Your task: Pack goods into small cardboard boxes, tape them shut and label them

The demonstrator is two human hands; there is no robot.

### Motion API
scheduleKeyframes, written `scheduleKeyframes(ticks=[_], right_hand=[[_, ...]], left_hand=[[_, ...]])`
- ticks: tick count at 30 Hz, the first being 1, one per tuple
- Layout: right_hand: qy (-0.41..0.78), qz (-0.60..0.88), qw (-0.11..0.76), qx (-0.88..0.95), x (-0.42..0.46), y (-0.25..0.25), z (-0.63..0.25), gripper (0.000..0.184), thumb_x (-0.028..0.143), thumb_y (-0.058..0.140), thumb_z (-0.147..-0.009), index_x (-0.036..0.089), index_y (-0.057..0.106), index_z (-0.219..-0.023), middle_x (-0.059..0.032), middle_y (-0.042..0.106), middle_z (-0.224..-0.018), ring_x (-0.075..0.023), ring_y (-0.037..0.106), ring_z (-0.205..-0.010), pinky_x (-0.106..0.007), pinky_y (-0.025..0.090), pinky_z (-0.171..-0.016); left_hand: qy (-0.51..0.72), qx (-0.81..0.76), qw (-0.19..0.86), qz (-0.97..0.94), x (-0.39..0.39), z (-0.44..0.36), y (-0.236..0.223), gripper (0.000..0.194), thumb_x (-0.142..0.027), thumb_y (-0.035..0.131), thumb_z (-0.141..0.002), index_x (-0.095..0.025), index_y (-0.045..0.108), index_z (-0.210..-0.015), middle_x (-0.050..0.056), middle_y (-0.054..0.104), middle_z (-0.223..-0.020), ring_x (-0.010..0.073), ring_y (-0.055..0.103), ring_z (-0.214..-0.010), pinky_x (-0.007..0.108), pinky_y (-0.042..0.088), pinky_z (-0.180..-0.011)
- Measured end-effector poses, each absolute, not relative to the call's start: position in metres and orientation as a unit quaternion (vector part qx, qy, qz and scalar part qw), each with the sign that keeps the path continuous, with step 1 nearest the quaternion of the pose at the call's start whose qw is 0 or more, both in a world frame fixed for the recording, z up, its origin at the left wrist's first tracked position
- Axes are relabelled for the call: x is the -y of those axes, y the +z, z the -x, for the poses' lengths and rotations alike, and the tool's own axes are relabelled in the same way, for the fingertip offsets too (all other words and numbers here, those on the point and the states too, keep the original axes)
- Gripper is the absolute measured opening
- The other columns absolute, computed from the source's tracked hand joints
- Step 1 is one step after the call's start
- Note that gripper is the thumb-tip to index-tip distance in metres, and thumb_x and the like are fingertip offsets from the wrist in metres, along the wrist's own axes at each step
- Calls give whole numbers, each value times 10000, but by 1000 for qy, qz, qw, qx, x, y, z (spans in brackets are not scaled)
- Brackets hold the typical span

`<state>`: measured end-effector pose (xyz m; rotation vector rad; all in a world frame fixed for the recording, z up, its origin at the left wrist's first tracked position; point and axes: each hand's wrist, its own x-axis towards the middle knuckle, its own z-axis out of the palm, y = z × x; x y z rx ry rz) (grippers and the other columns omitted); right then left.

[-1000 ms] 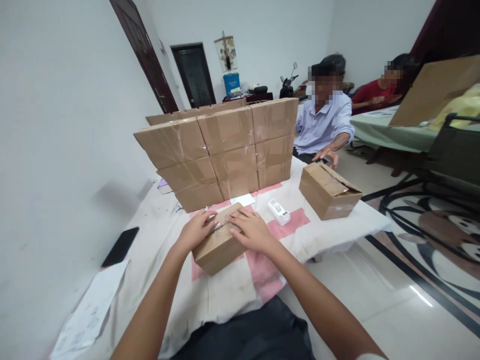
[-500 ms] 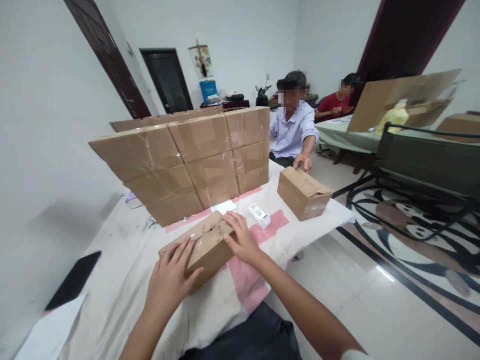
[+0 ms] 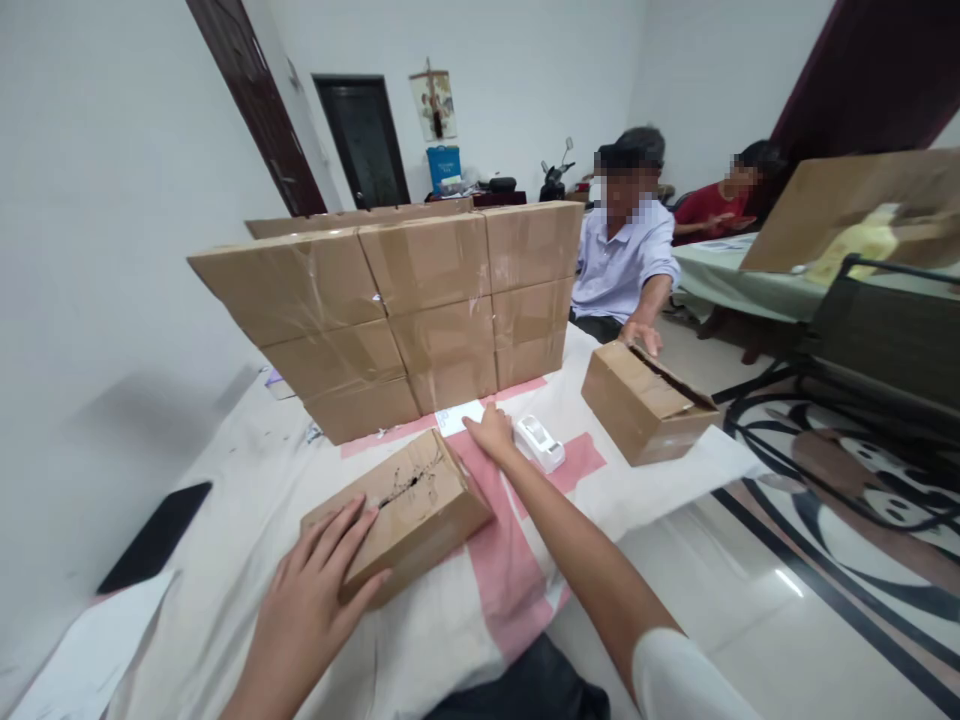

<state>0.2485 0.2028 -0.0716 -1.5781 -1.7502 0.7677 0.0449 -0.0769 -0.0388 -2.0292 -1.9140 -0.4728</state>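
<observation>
My left hand [image 3: 319,560] lies on the near left end of a brown cardboard box [image 3: 420,535], fingers spread over its top and thumb against its near side. Scuffed, torn-looking marks and a dark gap run along the box's top seam. Stretched forward past the box, my right hand [image 3: 491,432] has its thumb and fingers apart, close to a white card [image 3: 452,418] on the cloth. From this angle I cannot tell whether it touches the card. Just right of that hand sits a white tape dispenser [image 3: 538,443].
A wall of stacked cardboard boxes [image 3: 435,310] stands at the back of the cloth-covered table [image 3: 247,500]. Across the table, a co-worker's hand [image 3: 641,335] rests at another cardboard box [image 3: 645,400], its top flap partly raised. A black flat object [image 3: 154,535] lies at the left edge.
My right hand has left the box and reached forward toward the white card. My left hand stays on the box. The co-worker's box now shows a wider gap at its top.
</observation>
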Motion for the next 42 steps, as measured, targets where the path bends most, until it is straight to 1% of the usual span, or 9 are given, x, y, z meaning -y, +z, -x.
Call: scheduleKeyframes(ticks=[4,7,11,16,20,26,32,37,42], right_hand=[[285,661,302,625,-231,-67,-210,555,167,751,-750,1,581,-1252,-375,561,-1354,-433,475,-1385,-594,262,-1151],[318,645,315,620,-232,-71,-213,400,87,660,-762,52,641,-1160,-285,690,-1188,-372,617,-1248,-547,351,-1111],[350,559,409,631,-213,-78,-245,329,178,519,-867,158,656,-1165,-125,729,-1185,-239,680,-1127,-385,503,-997],[339,469,568,586,-202,-59,-264,541,377,331,-1001,170,361,-1500,-160,537,-1477,-203,604,-1260,-338,544,-942],[469,303,674,484,-216,-46,-249,679,470,601,-883,193,384,-1464,-134,652,-1306,-207,679,-1008,-300,562,-738],[518,258,659,481,-210,-60,-253,607,415,767,-830,206,534,-1351,-10,719,-908,-154,635,-748,-277,530,-698],[535,248,652,477,-191,-50,-261,650,429,793,-809,257,530,-1378,-53,717,-1149,-220,675,-1022,-365,550,-917],[631,212,599,444,-173,-35,-246,700,652,689,-790,278,530,-1361,-96,650,-1321,-292,637,-1182,-444,571,-938],[718,176,553,384,-162,-32,-236,533,482,751,-807,309,558,-1272,-31,685,-1229,-204,689,-974,-324,599,-739]], left_hand=[[-181,679,155,694,81,-37,-41,601,-554,547,-935,-306,509,-1481,55,540,-1543,321,534,-1351,446,472,-1032],[-176,678,152,697,81,-35,-40,605,-536,557,-934,-318,492,-1494,52,521,-1560,321,525,-1361,447,469,-1031],[-165,678,148,701,75,-35,-38,608,-548,540,-934,-327,494,-1499,42,508,-1572,322,513,-1373,451,466,-1016],[-138,723,137,663,54,-44,-25,505,-421,493,-945,-336,540,-1440,40,545,-1540,344,500,-1371,637,268,-1165],[-125,753,140,630,20,-69,14,477,-416,603,-871,-284,615,-1329,102,572,-1504,429,434,-1412,764,100,-1171],[-267,720,93,634,-67,-124,66,632,-422,640,-912,-263,453,-1494,130,500,-1562,385,456,-1419,669,167,-1225],[-422,707,-12,567,-106,-125,63,628,-327,581,-944,-291,382,-1538,86,671,-1286,267,671,-1065,462,500,-1000],[-463,682,-59,563,-95,-115,64,323,-317,520,-968,-282,625,-1272,15,726,-1083,195,662,-905,342,494,-857],[-414,687,-114,586,-95,-108,66,251,-371,476,-989,-235,675,-921,-7,688,-807,175,591,-722,294,385,-647]])
